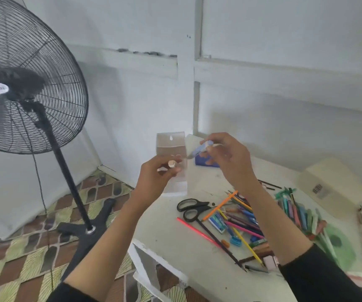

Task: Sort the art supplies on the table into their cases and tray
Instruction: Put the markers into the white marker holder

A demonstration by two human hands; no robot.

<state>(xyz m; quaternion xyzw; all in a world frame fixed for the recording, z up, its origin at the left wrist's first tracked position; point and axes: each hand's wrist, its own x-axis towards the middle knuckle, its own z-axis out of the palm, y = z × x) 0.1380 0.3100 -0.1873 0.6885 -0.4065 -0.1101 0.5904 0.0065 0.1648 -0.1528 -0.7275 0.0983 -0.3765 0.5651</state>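
Nearest me on the bench (186, 247), loose pencils (239, 216) lie heaped beside black scissors (192, 209). Above them my left hand (158, 173) grips a clear case (171, 147) upright. My right hand (230, 158) pinches a pale blue pen (199, 149), its tip at the case's right edge. Beyond, a fan (23, 83) stands on the floor.

The left hand (156, 173) holds a clear plastic case (171, 144) upright above the tabletop's (193, 247) far edge. The right hand (225, 155) pinches a blurred pale blue stick (199, 149) just beside the case's upper part. Black scissors (192, 209) and scattered coloured pencils (239, 219) lie on the tabletop below. A black standing fan (23, 83) is at the left.
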